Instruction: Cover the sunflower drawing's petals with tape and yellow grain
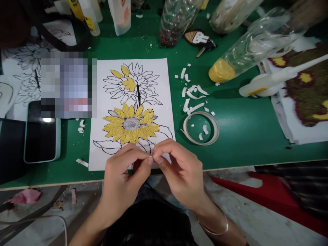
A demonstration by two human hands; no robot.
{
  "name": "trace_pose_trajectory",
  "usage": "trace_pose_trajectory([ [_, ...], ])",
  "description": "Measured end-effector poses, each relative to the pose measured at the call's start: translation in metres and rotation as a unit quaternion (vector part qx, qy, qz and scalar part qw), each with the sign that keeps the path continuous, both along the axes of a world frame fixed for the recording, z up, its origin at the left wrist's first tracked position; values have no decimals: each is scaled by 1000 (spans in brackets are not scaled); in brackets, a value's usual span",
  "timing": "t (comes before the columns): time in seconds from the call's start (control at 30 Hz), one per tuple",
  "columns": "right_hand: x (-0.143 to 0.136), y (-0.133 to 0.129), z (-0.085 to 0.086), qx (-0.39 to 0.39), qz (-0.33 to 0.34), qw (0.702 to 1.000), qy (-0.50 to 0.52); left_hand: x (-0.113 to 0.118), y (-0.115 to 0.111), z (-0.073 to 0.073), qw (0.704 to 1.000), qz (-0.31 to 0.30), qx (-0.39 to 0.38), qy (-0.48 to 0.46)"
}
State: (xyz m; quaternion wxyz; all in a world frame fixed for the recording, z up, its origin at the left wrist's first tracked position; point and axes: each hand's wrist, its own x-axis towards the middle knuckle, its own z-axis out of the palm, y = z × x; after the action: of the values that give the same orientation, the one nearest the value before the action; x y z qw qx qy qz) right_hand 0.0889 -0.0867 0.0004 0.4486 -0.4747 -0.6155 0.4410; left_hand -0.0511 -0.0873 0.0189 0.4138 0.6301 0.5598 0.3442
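Observation:
My left hand point(126, 174) and my right hand point(180, 171) meet over the near edge of a white sheet point(162, 75), thumbs and forefingers pinched tip to tip. A tiny pale bit shows between the fingertips, too small to name. Printed on the sheet are two flowers. The lower flower point(147, 129) has petals covered in yellow grains around a grey centre; the upper flower point(148, 82) is mostly bare outline with a few yellow petals. My hands hide the sheet's lower part. To the right lie a thin tape roll point(216, 129) and curled white scraps point(194, 92).
A phone point(42, 133) lies at left, beside a blurred-out patch. Glue bottles point(89, 20) stand behind. Plastic bottles, one with yellow grains point(221, 71), lie at the back right, near a key point(202, 49). A white glue bottle point(266, 82) rests by a grain-covered picture point(297, 89).

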Motion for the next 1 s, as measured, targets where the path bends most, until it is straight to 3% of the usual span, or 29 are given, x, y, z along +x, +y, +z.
trace_pose_trajectory([
  [0.3,-5,-7,-5,53,-39,998,9,-2,1,-6,987,38,-78,-132],
  [0.47,0,-4,-3,42,-44,998,2,-5,2,-3,992,11,-86,-93],
  [0.8,4,-4,-2,-23,-34,998,40,-5,1,-3,996,34,-64,-46],
  [0.9,3,0,-1,-17,2,1000,3,-5,0,-4,997,27,-60,-38],
  [1.0,1,1,-1,14,-10,1000,-7,-4,0,-4,997,27,-59,-36],
])
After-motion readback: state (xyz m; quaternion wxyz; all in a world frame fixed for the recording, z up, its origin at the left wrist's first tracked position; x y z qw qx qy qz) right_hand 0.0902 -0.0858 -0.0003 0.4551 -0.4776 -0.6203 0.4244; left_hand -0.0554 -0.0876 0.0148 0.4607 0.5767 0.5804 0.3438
